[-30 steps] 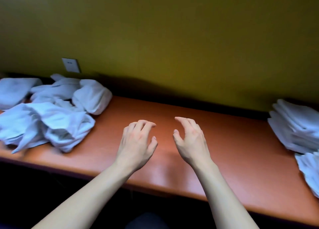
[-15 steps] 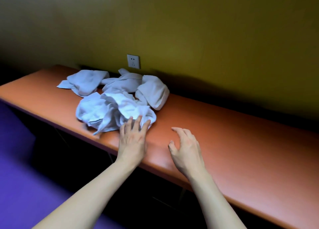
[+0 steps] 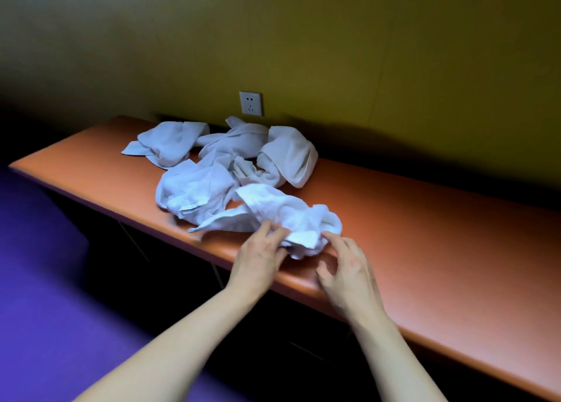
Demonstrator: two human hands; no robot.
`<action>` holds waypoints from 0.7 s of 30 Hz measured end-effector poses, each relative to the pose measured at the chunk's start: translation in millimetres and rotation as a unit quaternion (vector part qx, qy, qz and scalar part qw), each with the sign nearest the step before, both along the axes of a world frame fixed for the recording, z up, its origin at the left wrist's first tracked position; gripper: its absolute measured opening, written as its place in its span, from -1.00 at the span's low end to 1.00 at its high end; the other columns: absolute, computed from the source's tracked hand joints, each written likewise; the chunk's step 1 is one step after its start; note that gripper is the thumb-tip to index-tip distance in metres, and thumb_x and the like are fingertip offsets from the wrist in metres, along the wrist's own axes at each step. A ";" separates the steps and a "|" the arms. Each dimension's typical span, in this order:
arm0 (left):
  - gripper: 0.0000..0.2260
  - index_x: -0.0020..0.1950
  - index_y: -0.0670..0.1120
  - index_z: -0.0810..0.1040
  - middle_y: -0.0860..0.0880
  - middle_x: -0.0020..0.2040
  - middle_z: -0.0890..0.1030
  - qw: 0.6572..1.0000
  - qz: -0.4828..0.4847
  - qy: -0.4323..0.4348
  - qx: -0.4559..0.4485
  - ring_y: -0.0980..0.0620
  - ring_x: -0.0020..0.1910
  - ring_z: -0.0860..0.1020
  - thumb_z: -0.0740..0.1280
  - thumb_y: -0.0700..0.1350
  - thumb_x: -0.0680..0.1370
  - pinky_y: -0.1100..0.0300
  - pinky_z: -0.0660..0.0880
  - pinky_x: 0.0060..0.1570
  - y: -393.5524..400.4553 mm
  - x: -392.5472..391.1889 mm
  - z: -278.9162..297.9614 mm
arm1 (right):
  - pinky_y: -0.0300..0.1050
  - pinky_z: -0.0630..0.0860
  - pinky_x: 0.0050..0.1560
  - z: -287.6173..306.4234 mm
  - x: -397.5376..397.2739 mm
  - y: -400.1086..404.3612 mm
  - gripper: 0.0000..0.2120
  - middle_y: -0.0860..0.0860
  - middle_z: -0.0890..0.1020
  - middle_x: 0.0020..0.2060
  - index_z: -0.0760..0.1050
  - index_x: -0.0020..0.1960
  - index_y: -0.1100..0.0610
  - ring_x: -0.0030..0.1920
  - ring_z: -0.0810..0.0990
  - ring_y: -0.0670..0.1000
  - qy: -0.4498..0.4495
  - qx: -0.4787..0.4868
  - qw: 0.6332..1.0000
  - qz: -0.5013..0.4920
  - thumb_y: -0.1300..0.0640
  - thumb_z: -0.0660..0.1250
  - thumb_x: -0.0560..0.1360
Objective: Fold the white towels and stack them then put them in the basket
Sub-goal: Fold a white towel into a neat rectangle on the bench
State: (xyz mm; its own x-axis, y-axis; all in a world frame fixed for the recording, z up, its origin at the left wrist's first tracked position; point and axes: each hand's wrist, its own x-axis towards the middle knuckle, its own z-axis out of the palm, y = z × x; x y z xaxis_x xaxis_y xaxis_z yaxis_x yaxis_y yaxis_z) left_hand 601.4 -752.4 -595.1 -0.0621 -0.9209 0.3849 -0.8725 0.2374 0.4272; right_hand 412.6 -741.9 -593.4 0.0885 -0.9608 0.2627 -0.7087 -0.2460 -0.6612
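Observation:
A crumpled white towel [image 3: 273, 212] lies near the front edge of the orange table [image 3: 425, 238], pulled away from the pile. My left hand [image 3: 259, 257] pinches its near edge. My right hand [image 3: 346, 268] is beside it with fingers apart, the fingertips touching the towel's right end. Behind it lie several more crumpled white towels: one [image 3: 194, 189] just left, one [image 3: 170, 143] at the far left, one [image 3: 288, 156] by the wall. No basket and no folded stack are in view.
A white wall socket [image 3: 251, 103] sits on the yellow-green wall above the pile. The table's front edge runs diagonally under my wrists, with purple floor [image 3: 60, 295] to the left and dark space below. Bare tabletop stretches to the right.
The view swung left, so the folded stack at the right left the frame. My left hand reached the pile, took one towel and dragged it toward the front edge; my right hand followed to it.

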 end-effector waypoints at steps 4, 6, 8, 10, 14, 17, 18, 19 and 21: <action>-0.72 0.20 0.06 0.56 0.08 0.11 0.49 0.996 -0.032 0.079 0.009 0.01 -0.12 0.60 0.40 -0.13 0.51 0.09 0.56 -0.18 18.8 -35.2 -5.7 | -0.03 0.51 0.09 -1.2 -12.3 1.7 -0.48 -0.10 0.52 0.11 0.54 0.28 -0.11 0.12 0.55 0.07 -0.040 -0.002 0.999 -0.008 0.20 0.47 0.36; -0.74 0.18 0.09 0.57 0.13 0.10 0.48 0.995 -0.045 0.092 0.012 0.06 -0.12 0.59 0.40 -0.09 0.51 0.09 0.56 -0.18 21.0 -46.6 -6.1 | 0.00 0.52 0.05 0.7 -24.8 1.9 -0.62 -0.14 0.49 0.03 0.59 0.12 -0.14 0.05 0.56 0.07 -0.061 -0.015 0.997 -0.036 0.18 0.46 0.37; -0.75 0.17 0.11 0.54 0.16 0.12 0.48 0.991 -0.080 0.105 0.017 0.09 -0.04 0.59 0.38 -0.03 0.49 0.10 0.56 -0.14 24.3 -58.7 -1.9 | 0.00 0.51 0.00 4.2 -41.2 2.5 -0.70 -0.14 0.46 -0.04 0.59 0.04 -0.11 -0.01 0.55 0.08 -0.070 -0.010 0.996 -0.059 0.18 0.45 0.37; -0.67 0.23 0.11 0.51 0.19 0.19 0.49 0.980 -0.141 0.134 0.033 0.13 0.08 0.57 0.36 -0.06 0.47 0.10 0.57 -0.01 28.1 -70.7 6.9 | -0.02 0.50 -0.02 9.0 -63.1 2.3 -0.73 -0.08 0.44 -0.06 0.58 0.01 -0.08 -0.03 0.54 0.10 -0.059 0.006 0.994 -0.089 0.21 0.42 0.38; -0.54 0.33 -0.02 0.51 0.06 0.24 0.55 0.985 -0.129 0.086 -0.071 0.00 0.08 0.54 0.34 -0.25 0.44 0.09 0.49 0.14 17.1 -78.2 21.6 | -0.04 0.50 -0.04 25.8 -116.3 9.0 -0.74 -0.08 0.44 -0.05 0.55 -0.03 -0.11 -0.04 0.58 0.06 -0.034 0.046 0.990 -0.129 0.20 0.40 0.38; -0.52 0.35 0.08 0.51 0.02 0.24 0.53 0.989 -0.065 -0.051 -0.119 -0.09 -0.04 0.45 0.40 -0.15 0.43 0.03 0.43 0.02 -1.2 -82.2 29.8 | 0.00 0.55 0.03 40.4 -147.8 18.2 -0.72 -0.10 0.46 -0.04 0.53 -0.06 -0.16 -0.06 0.60 -0.01 -0.017 0.075 0.992 -0.098 0.18 0.40 0.35; -0.52 0.37 0.12 0.51 0.02 0.27 0.53 0.987 -0.076 -0.088 -0.108 -0.10 0.00 0.45 0.40 -0.09 0.45 0.02 0.41 0.02 -6.7 -86.4 30.4 | 0.00 0.56 0.04 43.7 -156.6 20.1 -0.71 -0.09 0.46 -0.04 0.53 -0.04 -0.17 -0.07 0.60 -0.01 0.000 0.079 0.993 -0.091 0.18 0.40 0.35; -0.54 0.37 0.16 0.51 0.02 0.30 0.53 0.984 -0.099 -0.114 -0.097 -0.11 0.06 0.46 0.38 -0.01 0.46 0.01 0.41 0.04 -11.2 -92.0 31.3 | 0.00 0.56 0.05 46.3 -164.4 21.6 -0.70 -0.09 0.46 -0.04 0.54 -0.03 -0.18 -0.08 0.60 -0.01 0.013 0.082 0.993 -0.087 0.18 0.40 0.35; -0.60 0.31 0.18 0.56 0.01 0.27 0.56 0.974 -0.160 -0.136 -0.079 -0.14 0.16 0.50 0.30 0.14 0.48 -0.02 0.42 0.07 -17.5 -108.6 33.1 | -0.03 0.55 0.05 50.0 -177.7 24.6 -0.66 -0.09 0.47 -0.04 0.55 -0.03 -0.23 -0.08 0.61 -0.02 0.016 0.080 0.993 -0.081 0.19 0.39 0.37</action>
State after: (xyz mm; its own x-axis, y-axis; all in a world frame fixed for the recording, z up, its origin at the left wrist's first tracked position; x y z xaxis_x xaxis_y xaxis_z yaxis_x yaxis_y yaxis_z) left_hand 492.8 -769.9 -562.0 -0.4560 -0.7676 0.4504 -0.8185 0.5604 0.1264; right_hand 234.9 -717.3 -543.4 -0.0657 -0.9923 0.1049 -0.7521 -0.0199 -0.6588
